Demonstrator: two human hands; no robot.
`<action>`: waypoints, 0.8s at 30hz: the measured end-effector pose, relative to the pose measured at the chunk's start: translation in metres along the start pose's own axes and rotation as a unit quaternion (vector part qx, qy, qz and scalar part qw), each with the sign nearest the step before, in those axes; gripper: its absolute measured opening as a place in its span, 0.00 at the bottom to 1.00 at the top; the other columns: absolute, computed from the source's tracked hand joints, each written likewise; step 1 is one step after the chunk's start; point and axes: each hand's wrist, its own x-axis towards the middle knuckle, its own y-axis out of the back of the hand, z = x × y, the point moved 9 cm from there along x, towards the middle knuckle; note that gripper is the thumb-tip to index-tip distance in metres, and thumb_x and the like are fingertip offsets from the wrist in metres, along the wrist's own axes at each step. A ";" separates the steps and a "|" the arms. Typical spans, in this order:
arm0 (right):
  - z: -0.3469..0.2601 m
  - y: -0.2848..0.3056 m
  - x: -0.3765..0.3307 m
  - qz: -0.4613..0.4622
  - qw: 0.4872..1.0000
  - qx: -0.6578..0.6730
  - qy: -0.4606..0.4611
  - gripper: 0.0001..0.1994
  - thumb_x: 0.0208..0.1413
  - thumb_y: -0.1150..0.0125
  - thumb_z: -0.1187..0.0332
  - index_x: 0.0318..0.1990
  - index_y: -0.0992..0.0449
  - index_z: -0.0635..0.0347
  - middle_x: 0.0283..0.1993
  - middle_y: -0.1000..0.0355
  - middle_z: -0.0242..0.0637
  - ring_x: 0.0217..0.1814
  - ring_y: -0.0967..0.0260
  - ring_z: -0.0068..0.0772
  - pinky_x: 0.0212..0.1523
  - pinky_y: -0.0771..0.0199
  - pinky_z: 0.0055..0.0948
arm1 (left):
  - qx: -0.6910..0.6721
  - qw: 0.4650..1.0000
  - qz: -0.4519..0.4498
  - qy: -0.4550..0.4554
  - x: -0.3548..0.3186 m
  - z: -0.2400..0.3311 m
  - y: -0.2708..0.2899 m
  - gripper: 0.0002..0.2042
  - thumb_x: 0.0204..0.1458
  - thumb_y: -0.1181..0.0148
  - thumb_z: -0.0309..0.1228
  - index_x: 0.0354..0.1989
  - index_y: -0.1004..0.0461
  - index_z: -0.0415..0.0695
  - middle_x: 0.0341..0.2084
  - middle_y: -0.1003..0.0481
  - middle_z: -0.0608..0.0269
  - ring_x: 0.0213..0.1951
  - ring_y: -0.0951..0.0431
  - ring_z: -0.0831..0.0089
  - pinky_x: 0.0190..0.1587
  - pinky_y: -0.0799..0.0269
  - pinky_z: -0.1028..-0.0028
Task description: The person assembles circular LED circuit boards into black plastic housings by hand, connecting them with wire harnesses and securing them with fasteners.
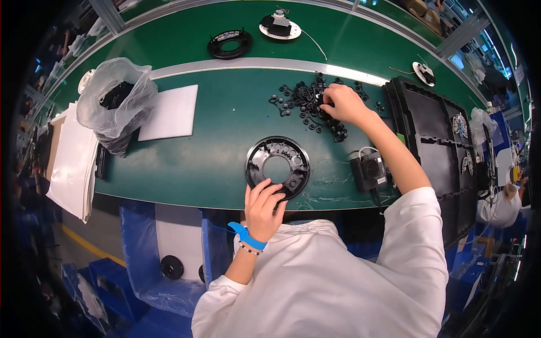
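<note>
A black ring-shaped plastic housing (255, 160) lies on the green bench near its front edge, its inner side with small posts and holes facing up. My left hand (264, 207) rests on the near rim of this housing, fingers stretched out and slightly apart. A blue strap and a beaded bracelet circle that wrist. Further off to the right, a heap of small black button-like parts (304, 97) is spread over the bench. My right hand (341, 103) reaches into the heap with its fingers pinched together; whatever they hold is hidden.
A black power adapter (369, 172) sits right of the housing, beside black trays (437, 143). At left are a plastic bag (115, 101) of dark parts and a white foam sheet (169, 115). Beyond stand another black ring (230, 45) and a white disc assembly (280, 28). Below is a blue bin (135, 248).
</note>
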 end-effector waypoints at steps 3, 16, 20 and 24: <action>-0.004 0.013 -0.003 0.080 0.997 0.014 0.000 0.14 0.38 0.36 0.65 0.31 0.31 0.61 0.34 0.33 0.41 0.36 0.33 0.44 0.36 0.32 0.35 | -0.014 1.000 -0.015 0.002 -0.002 -0.002 0.000 0.07 0.34 0.38 0.23 0.24 0.28 0.44 0.35 0.27 0.66 0.47 0.32 0.62 0.52 0.45 0.52; 0.022 0.026 0.000 0.090 0.988 0.122 -0.015 0.14 0.34 0.31 0.64 0.29 0.25 0.61 0.27 0.29 0.39 0.32 0.32 0.37 0.34 0.32 0.31 | -0.008 1.000 -0.006 -0.014 -0.001 -0.001 0.000 0.08 0.33 0.37 0.23 0.24 0.28 0.43 0.34 0.27 0.66 0.46 0.32 0.62 0.52 0.44 0.53; 0.037 0.025 -0.002 0.049 0.952 0.291 -0.081 0.10 0.40 0.34 0.69 0.29 0.24 0.64 0.23 0.29 0.30 0.20 0.36 0.16 0.18 0.37 0.17 | -0.007 1.000 -0.006 -0.013 -0.002 -0.001 0.000 0.08 0.32 0.37 0.23 0.24 0.28 0.43 0.34 0.27 0.66 0.45 0.32 0.62 0.52 0.44 0.53; 0.033 0.035 -0.010 -0.009 0.901 0.407 -0.150 0.08 0.45 0.36 0.67 0.29 0.24 0.62 0.21 0.30 0.27 0.19 0.37 0.13 0.17 0.38 0.15 | 0.001 1.000 -0.010 -0.011 -0.002 0.000 0.001 0.08 0.33 0.37 0.23 0.23 0.28 0.44 0.34 0.27 0.66 0.46 0.32 0.62 0.52 0.45 0.53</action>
